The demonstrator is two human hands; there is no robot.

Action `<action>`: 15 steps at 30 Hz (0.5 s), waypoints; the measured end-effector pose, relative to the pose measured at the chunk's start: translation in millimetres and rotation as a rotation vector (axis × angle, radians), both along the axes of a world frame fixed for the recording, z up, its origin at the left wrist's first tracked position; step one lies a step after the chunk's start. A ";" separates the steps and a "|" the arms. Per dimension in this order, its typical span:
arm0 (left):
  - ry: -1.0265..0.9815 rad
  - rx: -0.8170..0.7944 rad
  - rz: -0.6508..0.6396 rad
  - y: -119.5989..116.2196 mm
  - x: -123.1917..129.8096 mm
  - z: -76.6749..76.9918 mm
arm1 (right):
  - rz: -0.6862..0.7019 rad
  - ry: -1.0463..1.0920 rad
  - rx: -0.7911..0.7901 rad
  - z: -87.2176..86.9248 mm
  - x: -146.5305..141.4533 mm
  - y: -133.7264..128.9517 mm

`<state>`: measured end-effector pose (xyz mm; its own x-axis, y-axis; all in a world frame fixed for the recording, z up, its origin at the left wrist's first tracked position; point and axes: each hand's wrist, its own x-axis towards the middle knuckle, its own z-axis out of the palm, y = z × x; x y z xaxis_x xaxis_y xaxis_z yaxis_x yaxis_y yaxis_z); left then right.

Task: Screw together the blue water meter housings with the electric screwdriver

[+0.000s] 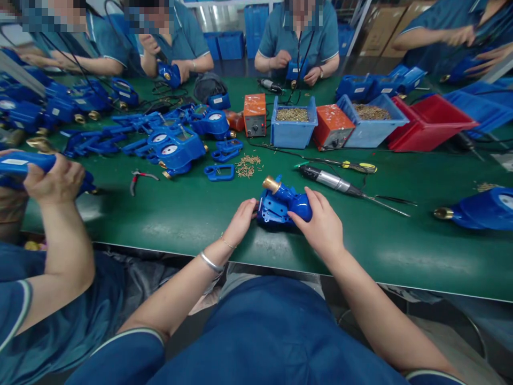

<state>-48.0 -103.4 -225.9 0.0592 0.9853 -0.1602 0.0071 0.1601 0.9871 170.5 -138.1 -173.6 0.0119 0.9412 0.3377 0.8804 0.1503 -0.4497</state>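
Note:
A blue water meter (276, 207) lies on the green table in front of me, its flat underside with screw holes turned up and a brass threaded end pointing away to the left. My right hand (324, 227) grips its rounded blue end, thumb on the near side. At the opposite edge, my left hand (240, 220) holds the meter's left side, its fingertips partly hidden behind the body. Just beyond it are a small heap of screws (246, 167) and a blue frame-shaped cover (219, 172). An electric screwdriver (331, 179) lies to the right.
Red-handled pliers (138, 179) and stacked blue meters (178, 147) lie left. Behind are orange boxes (255, 115), screw-filled blue bins (294, 133) and a red bin (433, 125). Another meter (484, 208) sits right. A co-worker's hand (54, 179) is close at left; several people work opposite.

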 end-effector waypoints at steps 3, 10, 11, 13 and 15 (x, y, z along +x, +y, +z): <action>-0.002 -0.054 -0.162 21.6 -7.3 19.5 | 0.000 0.000 -0.001 -0.7 -1.0 0.0; 0.045 0.070 -0.519 49.9 -6.5 41.3 | 0.038 -0.035 0.018 -3.0 -2.9 3.8; 0.048 0.079 -0.496 51.6 -5.8 39.1 | 0.055 -0.041 0.020 -3.9 -2.8 7.1; 0.058 0.099 -0.431 53.9 -5.8 33.2 | 0.097 -0.050 0.019 -5.8 -3.2 16.0; 0.078 0.115 -0.346 54.4 -9.0 27.5 | 0.153 -0.050 0.014 -6.2 -4.6 27.8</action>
